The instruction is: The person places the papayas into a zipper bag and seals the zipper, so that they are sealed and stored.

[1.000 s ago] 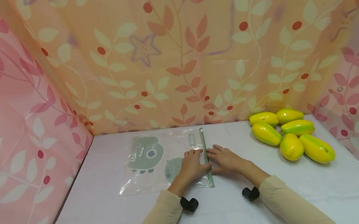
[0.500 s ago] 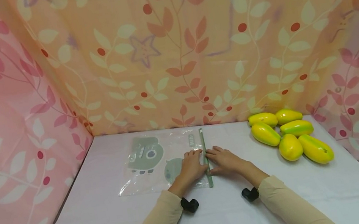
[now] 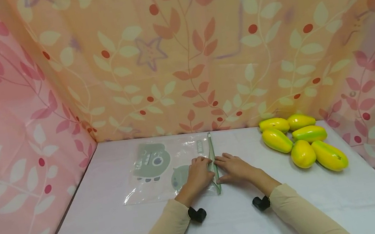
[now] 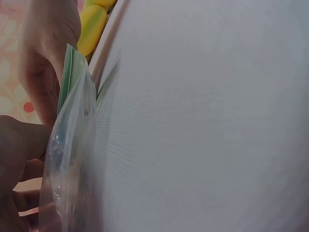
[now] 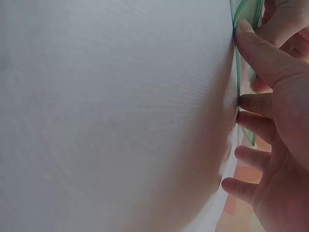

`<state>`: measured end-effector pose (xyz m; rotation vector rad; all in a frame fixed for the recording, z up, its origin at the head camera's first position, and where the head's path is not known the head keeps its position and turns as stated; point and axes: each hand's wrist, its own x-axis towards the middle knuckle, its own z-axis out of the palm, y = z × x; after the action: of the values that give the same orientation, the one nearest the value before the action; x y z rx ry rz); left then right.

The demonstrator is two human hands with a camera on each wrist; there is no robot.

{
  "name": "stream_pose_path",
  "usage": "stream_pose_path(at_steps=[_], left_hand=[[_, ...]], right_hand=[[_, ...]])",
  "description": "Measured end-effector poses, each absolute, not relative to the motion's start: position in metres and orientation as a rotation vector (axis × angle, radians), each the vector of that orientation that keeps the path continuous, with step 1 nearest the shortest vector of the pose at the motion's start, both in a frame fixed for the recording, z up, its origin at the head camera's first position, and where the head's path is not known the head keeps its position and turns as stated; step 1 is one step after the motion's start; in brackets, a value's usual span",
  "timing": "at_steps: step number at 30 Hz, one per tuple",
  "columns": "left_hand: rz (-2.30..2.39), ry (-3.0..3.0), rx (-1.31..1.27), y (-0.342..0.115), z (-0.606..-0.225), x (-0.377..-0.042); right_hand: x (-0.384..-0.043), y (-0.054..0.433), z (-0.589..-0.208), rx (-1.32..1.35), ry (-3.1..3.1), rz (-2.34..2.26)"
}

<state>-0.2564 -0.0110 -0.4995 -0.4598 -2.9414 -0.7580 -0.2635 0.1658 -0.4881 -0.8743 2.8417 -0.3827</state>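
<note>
Zip strip (image 3: 211, 145): one, green, along the bag's right side; a single line half a second ago, it now shows two lips parting between the hands.
Transparent bag (image 3: 152, 160): one, lying on the surface (image 3: 95, 226) left of centre, bearing two printed green-grey creatures, one large and one small; its mouth is slightly raised at the strip.
Left hand (image 3: 200, 173): over the bag's right part, thumb and fingers bent together, pinching the lip on that side.
Right hand (image 3: 235, 167): just right of the strip, fingers extended and not clenched; thumb and two fingertips touch the green edge, the other two fingers reaching past it.
Papaya-like fruits (image 3: 303, 152): six, yellow with green streaks, two at the back, two midway, two in front, grouped on the right of the surface, well apart from the bag.
Black wrist pieces (image 3: 197, 214): two, one at each wrist.
Beige sleeves (image 3: 160, 230): two, one on each forearm.
Leaf-print curtains (image 3: 178, 54): orange behind, pink at both sides.
</note>
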Motion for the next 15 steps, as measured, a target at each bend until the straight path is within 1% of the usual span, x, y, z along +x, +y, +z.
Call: stream_pose_path(at_steps=[15], left_hand=[[-0.452,-2.974,-0.656,-0.0104,-0.4961,-0.2575]], right_hand=[[-0.2628,0.1642,-0.4864,-0.842,2.831,-0.390]])
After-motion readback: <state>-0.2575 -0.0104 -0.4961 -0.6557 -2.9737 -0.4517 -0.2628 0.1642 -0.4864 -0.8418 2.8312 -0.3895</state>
